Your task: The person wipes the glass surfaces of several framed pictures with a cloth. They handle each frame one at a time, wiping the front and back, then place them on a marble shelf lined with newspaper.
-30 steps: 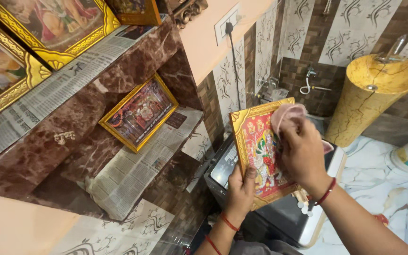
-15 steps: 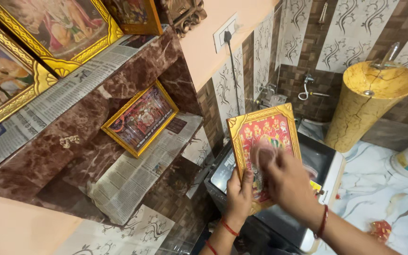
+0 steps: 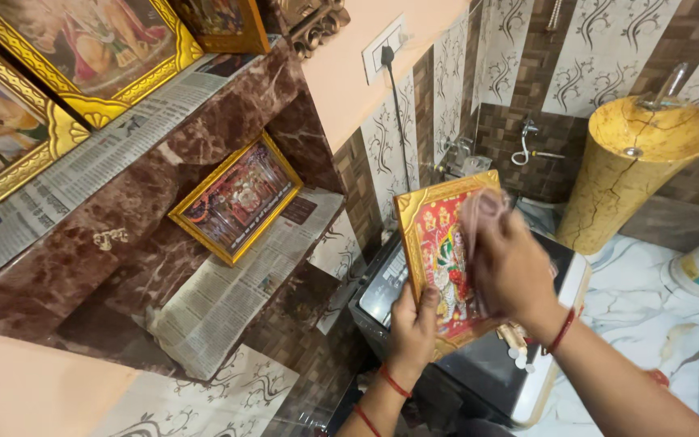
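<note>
Stepped shelves [image 3: 82, 243] of dark red-brown marble at left, each lined with newspaper [image 3: 228, 295]. Gold-framed pictures [image 3: 91, 48] lean on the upper shelf; a smaller gold-framed picture [image 3: 238, 197] leans on the lower one. Peach wall [image 3: 349, 89] above carries a white switch plate [image 3: 384, 42] with a black cord hanging down. Farther walls tiled in brown mosaic and pale panels with curling vine pattern [image 3: 608, 44]. Yellow cone-shaped pedestal basin [image 3: 633, 162] at right, a wall tap [image 3: 527, 142] beside it. Floor [image 3: 649, 324] white marble, grey-veined. Even light.
</note>
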